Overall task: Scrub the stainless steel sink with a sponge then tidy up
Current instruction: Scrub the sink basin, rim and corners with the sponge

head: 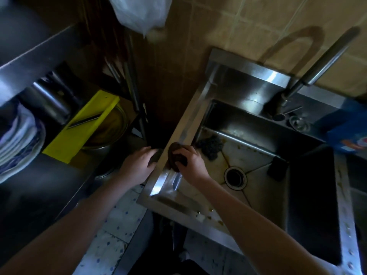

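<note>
Against the tiled wall on the right, a stainless steel sink (258, 90) is seen, its basin floor stained brown, with a faucet (317, 64) angled over the back ledge. To the left, a dark counter (39, 185) is occupied by a stack of plates (17, 141) and a yellow slicer (83, 126). A blue box (349, 132) is set at the sink's right rim. The right hand (191, 163) is placed at the sink's left rim, its fingers curled round a dark brown sponge (175, 155), which is pressed against that rim's inner edge. The left hand (137, 165) is laid against the outer side of the same rim, fingers bent toward it; whether anything is gripped cannot be told. A dark steel scourer (211, 146) lies on the basin floor just beside the sponge, the drain (235, 177) is seen near the middle, and a small black block (277, 170) sits near the right wall.
</note>
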### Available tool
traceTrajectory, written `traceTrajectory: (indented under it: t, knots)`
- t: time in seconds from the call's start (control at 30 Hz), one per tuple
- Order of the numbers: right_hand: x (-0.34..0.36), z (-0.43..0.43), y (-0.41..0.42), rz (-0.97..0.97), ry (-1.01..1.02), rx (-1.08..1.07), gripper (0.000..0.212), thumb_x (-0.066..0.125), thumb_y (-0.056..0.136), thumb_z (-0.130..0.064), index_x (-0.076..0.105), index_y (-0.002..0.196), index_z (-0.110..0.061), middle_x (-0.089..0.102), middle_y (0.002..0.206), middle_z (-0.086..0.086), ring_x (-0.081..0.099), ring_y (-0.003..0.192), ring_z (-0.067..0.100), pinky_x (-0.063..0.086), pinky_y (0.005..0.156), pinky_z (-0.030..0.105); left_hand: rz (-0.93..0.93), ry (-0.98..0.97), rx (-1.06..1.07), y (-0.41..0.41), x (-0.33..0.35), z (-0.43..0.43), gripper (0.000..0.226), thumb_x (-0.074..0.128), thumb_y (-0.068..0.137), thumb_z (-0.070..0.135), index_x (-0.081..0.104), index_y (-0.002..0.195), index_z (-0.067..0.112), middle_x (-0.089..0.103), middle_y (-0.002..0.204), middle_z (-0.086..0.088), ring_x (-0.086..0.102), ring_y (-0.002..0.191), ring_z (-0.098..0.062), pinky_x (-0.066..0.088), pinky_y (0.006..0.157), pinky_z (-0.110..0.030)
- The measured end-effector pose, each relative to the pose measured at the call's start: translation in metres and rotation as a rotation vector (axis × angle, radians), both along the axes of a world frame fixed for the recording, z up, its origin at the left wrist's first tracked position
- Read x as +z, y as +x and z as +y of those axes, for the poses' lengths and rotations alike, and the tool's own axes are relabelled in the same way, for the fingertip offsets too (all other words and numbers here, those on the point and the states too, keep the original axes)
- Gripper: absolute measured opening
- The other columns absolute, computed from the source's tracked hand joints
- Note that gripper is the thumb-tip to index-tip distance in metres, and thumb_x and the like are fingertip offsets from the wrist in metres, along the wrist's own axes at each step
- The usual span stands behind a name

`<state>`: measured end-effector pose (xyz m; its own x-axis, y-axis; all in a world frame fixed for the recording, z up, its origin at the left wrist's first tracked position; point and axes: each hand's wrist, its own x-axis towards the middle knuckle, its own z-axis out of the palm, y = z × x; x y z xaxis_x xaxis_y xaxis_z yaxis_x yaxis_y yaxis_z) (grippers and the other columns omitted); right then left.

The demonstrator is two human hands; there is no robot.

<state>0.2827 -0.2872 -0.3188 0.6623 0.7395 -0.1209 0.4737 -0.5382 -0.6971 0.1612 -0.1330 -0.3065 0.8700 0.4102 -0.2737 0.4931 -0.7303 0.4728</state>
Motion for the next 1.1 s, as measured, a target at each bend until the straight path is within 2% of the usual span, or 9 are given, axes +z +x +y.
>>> traceTrajectory:
  t: [0.13, 0.3, 0.43, 0.6, 0.7, 0.73, 0.8, 0.9, 1.1]
  knots:
    - [0.000, -0.009, -0.024, -0.009, -0.014, 0.051, 0.037, 0.063, 0.078, -0.007, 0.065, 0.112, -0.022, 0.053, 0.133, 0.003, 0.051, 0.117, 0.030, 0.043, 0.101, 0.040, 0.001, -0.022, 0.047, -0.038, 0.000, -0.015, 0.049, 0.049, 0.094, 0.035, 0.042, 0.140, 0.020, 0.040, 0.145, -0.004, 0.040, 0.131, -0.024, 0.038, 0.104, -0.043]
    - [0.001, -0.019, -0.051, -0.039, -0.050, 0.130, 0.041, 0.060, 0.075, -0.001, 0.067, 0.109, -0.022, 0.055, 0.130, 0.004, 0.052, 0.114, 0.032, 0.046, 0.096, 0.038, 0.007, -0.047, 0.056, -0.068, -0.003, -0.032, 0.046, 0.052, 0.091, 0.041, 0.047, 0.134, 0.026, 0.049, 0.137, -0.001, 0.049, 0.122, -0.023, 0.045, 0.095, -0.040]
    - [0.004, -0.024, -0.061, -0.082, -0.086, 0.220, 0.043, 0.054, 0.073, 0.005, 0.068, 0.105, -0.020, 0.057, 0.128, 0.006, 0.054, 0.110, 0.035, 0.049, 0.092, 0.042, -0.016, -0.087, 0.095, -0.081, -0.005, -0.041, 0.046, 0.046, 0.093, 0.046, 0.046, 0.135, 0.030, 0.052, 0.132, 0.001, 0.052, 0.117, -0.021, 0.047, 0.093, -0.041]
    - [0.012, -0.032, -0.073, -0.103, -0.172, 0.352, 0.035, 0.054, 0.074, -0.007, 0.064, 0.102, -0.025, 0.057, 0.122, 0.002, 0.053, 0.109, 0.031, 0.049, 0.089, 0.039, -0.059, -0.053, 0.135, -0.087, -0.006, -0.044, 0.038, 0.045, 0.096, 0.030, 0.048, 0.134, 0.025, 0.050, 0.135, -0.002, 0.051, 0.119, -0.024, 0.043, 0.093, -0.036]
    - [0.014, -0.043, -0.078, -0.078, -0.158, 0.315, 0.043, 0.047, 0.070, -0.019, 0.046, 0.111, -0.032, 0.057, 0.111, 0.002, 0.054, 0.099, 0.028, 0.042, 0.073, 0.030, -0.062, -0.025, 0.124, -0.087, -0.002, -0.047, 0.037, 0.046, 0.096, 0.028, 0.048, 0.132, 0.024, 0.050, 0.134, -0.003, 0.051, 0.118, -0.025, 0.044, 0.092, -0.038]
    - [0.014, -0.047, -0.078, -0.062, -0.161, 0.299, 0.047, 0.047, 0.070, -0.017, 0.043, 0.115, -0.033, 0.058, 0.110, 0.002, 0.055, 0.098, 0.027, 0.038, 0.072, 0.027, -0.052, -0.016, 0.117, -0.087, -0.001, -0.049, 0.038, 0.046, 0.096, 0.028, 0.048, 0.133, 0.023, 0.049, 0.135, -0.004, 0.051, 0.118, -0.026, 0.045, 0.093, -0.039]
    - [0.013, -0.055, -0.074, -0.027, -0.173, 0.293, 0.051, 0.051, 0.074, -0.011, 0.048, 0.121, -0.029, 0.060, 0.116, 0.003, 0.057, 0.103, 0.025, 0.037, 0.076, 0.023, -0.047, 0.007, 0.100, -0.085, 0.001, -0.054, 0.039, 0.045, 0.096, 0.029, 0.047, 0.135, 0.023, 0.047, 0.138, -0.003, 0.051, 0.120, -0.026, 0.045, 0.095, -0.040]
    - [0.012, -0.070, -0.068, 0.002, -0.198, 0.282, 0.050, 0.054, 0.075, -0.005, 0.055, 0.121, -0.027, 0.060, 0.123, 0.001, 0.058, 0.110, 0.025, 0.040, 0.084, 0.022, -0.056, 0.061, 0.055, -0.080, 0.002, -0.064, 0.039, 0.047, 0.096, 0.027, 0.049, 0.134, 0.018, 0.043, 0.142, -0.004, 0.047, 0.125, -0.025, 0.039, 0.102, -0.041]
    - [0.013, -0.114, -0.061, 0.017, -0.252, 0.226, 0.051, 0.054, 0.075, -0.010, 0.053, 0.121, -0.032, 0.058, 0.126, -0.001, 0.060, 0.106, 0.025, 0.052, 0.085, 0.031, 0.020, 0.065, 0.025, -0.075, 0.000, -0.081, 0.042, 0.047, 0.095, 0.028, 0.044, 0.137, 0.026, 0.026, 0.153, -0.002, 0.026, 0.138, -0.026, 0.022, 0.111, -0.046]
